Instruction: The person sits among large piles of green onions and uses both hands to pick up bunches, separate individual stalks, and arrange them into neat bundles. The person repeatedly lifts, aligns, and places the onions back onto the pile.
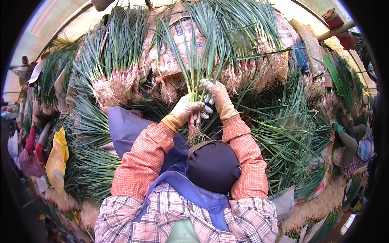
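Observation:
My left hand [184,110], in a whitish glove with a yellowish cuff, grips a small bunch of green onions [193,132] around its lower stalks. The pinkish bulbs and pale roots hang below the fist, while the long green leaves fan upward. Against the stalks just above, on the right side of the bunch, my right hand [219,93] in a matching glove has its fingers curled around a stalk. Some fingertips of both hands are partly hidden among the stems. Behind the hands, rooted green onions [124,39] lie over a printed woven sack [168,59].
A purple-blue apron [130,126] spreads left of my arms. Loose green leaves [285,136] pile up at right, with more onions [88,170] at left. A yellow sack [56,161] stands near a person [32,159]. Another person [351,142] sits at far right.

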Available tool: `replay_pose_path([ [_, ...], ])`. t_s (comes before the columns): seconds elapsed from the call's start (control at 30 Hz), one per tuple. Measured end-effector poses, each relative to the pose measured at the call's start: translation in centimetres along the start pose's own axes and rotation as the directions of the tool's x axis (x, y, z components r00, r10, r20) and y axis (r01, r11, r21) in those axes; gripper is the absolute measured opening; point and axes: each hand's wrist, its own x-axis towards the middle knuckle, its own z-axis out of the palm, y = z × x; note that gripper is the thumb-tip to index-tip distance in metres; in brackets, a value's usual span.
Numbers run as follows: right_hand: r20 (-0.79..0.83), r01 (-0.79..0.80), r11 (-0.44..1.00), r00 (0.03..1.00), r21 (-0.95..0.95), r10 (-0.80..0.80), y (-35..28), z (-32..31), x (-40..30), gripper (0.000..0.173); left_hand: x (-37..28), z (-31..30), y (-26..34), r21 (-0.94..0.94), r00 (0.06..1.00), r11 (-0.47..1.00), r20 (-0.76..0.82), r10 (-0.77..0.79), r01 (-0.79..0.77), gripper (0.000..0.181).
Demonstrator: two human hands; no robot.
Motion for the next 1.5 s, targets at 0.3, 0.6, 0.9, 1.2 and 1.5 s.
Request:
replay_pose_path([
  [0.3, 0.104, -0.042, 0.757, 0.994, 0.653, -0.034, 1.8, -0.7, -0.7, 0.013, 0.6, 0.4, -2.6, -0.225, 0.992, 0.972, 0.096, 0.085, -0.061, 0.032],
  [0.6, 0.005, 0.113, 0.716, 0.987, 0.689, -0.160, 3.8, -1.4, -0.9, 0.022, 0.7, 0.4, -3.1, -0.138, 0.992, 0.983, -0.041, 0.119, -0.124, 0.027],
  [0.9, 0.203, 0.049, 0.992, 0.976, 0.115, -0.072, -2.3, -4.6, -4.2, 0.038, -0.3, 1.1, -1.6, -0.144, 0.969, 0.975, -0.203, 0.139, -0.170, 0.034],
  [1.2, -0.186, 0.282, 0.915, 0.954, 0.290, -0.235, 2.7, -5.5, -3.8, 0.021, -1.1, 0.8, 0.1, -0.102, 0.990, 0.990, -0.092, -0.108, 0.099, 0.065],
  [1.5, -0.005, -0.135, 0.849, 0.988, -0.511, 0.154, 5.4, -8.4, -9.7, 0.034, -1.7, 0.2, 5.0, -0.278, 0.973, 0.944, 0.096, 0.212, -0.178, 0.050],
])
